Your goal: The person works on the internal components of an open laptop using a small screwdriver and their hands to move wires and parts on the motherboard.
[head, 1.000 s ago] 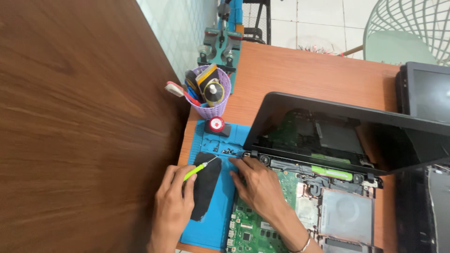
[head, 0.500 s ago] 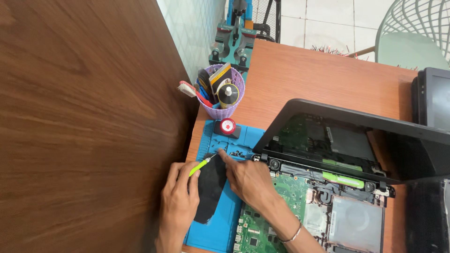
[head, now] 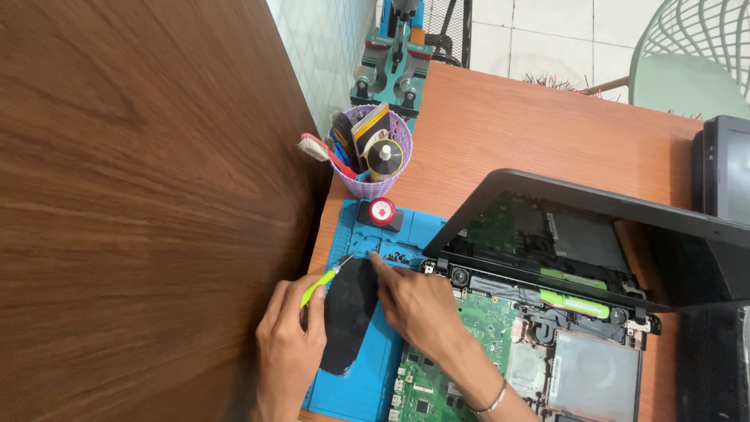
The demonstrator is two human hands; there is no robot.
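My left hand (head: 287,348) holds a green-handled screwdriver (head: 322,281), its tip pointing at the top edge of the blue work mat (head: 361,379). My right hand (head: 412,303) rests on the mat beside an opened laptop base (head: 539,352), its index finger stretched toward several small screws (head: 394,256) lying on the mat. A black oval pad (head: 348,312) lies on the mat between my two hands. The laptop's circuit board is exposed, and the raised dark screen (head: 594,234) stands behind it.
A purple tool cup (head: 373,152) with brushes and tools stands behind the mat, a small red-and-black round item (head: 381,211) in front of it. A teal clamp stand (head: 394,66) sits at the desk's far edge. A wooden panel (head: 133,203) borders the left. A dark device (head: 723,168) lies at the right.
The view has shifted, so everything sits further right in frame. My right index finger has slid along the mat toward the screws near the screwdriver tip. My left hand stays put.
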